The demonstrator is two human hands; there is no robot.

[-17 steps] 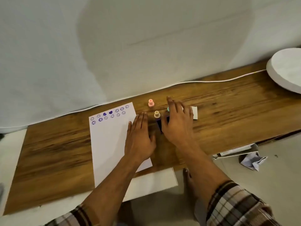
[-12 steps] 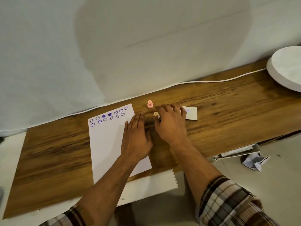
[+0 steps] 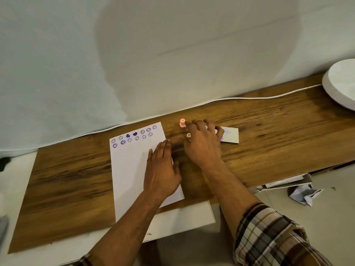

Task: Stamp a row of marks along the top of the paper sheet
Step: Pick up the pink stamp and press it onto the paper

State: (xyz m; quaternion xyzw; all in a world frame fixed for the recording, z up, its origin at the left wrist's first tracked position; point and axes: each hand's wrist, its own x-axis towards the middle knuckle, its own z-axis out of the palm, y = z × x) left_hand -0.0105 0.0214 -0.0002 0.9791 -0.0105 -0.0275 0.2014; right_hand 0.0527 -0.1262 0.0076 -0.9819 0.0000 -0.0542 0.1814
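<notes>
A white paper sheet (image 3: 132, 169) lies on the wooden board (image 3: 67, 179). Two rows of purple smiley and heart marks (image 3: 134, 136) run along its top edge. My left hand (image 3: 163, 169) rests flat on the sheet's right side, holding nothing. My right hand (image 3: 203, 144) reaches past the sheet's right edge, fingers arched down over the stamps. A pink stamp (image 3: 182, 123) stands upright just left of its fingertips. A tan stamp (image 3: 188, 135) touches its thumb side. A bit of teal stamp (image 3: 206, 127) shows between its fingers; the grip is hidden.
A small white card (image 3: 230, 135) with purple smudges lies right of my right hand. A white cable (image 3: 259, 96) runs along the board's back edge to a round white object (image 3: 342, 83). Crumpled paper (image 3: 303, 192) and papers lie lower right. The wall stands close behind.
My right hand has stretched its fingers forward and right, from beside the tan stamp to the teal stamp and the card. The dark pad seen earlier is out of sight. My left hand stays put.
</notes>
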